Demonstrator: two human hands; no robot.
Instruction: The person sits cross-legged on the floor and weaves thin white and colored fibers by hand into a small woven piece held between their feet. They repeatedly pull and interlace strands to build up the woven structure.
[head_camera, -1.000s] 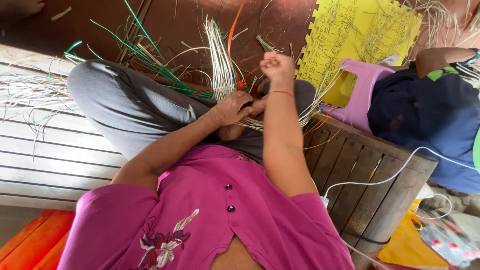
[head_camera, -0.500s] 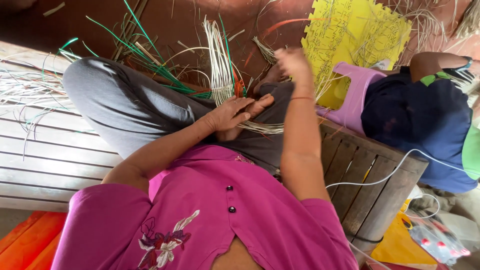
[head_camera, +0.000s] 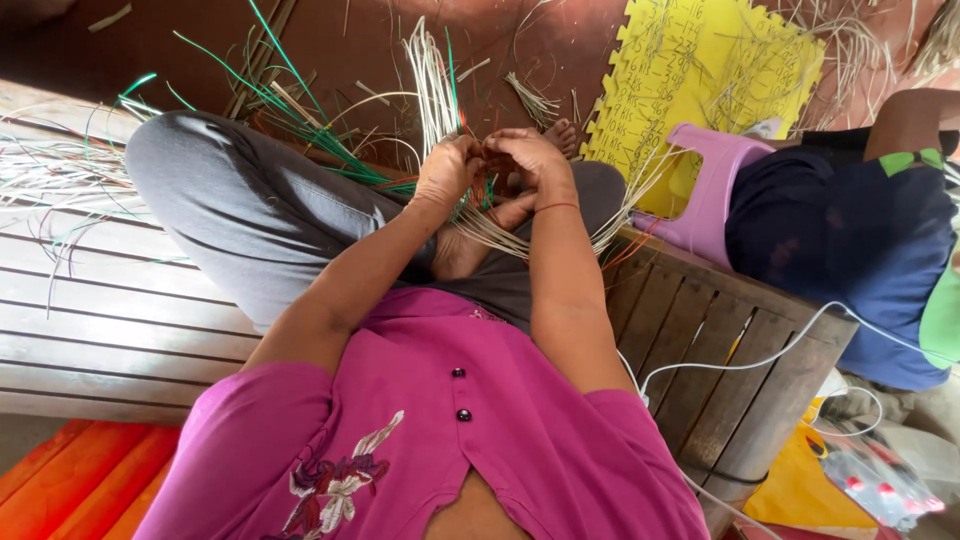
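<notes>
both hands meet over the lap | left hand (head_camera: 447, 172) and right hand (head_camera: 530, 158) pinch pale straw strips (head_camera: 432, 75) | judgement: keep strands taut, fingers close to the crossing

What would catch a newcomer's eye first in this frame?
Probably the two hands meeting at the centre: the left hand and the right hand pinch a bundle of pale straw strips that fans upward over the crossed legs. Next comes the bright yellow foam mat on the floor at upper right, with a pink plastic stool beside it where another person sits. Green strips lie spread at upper left.
</notes>
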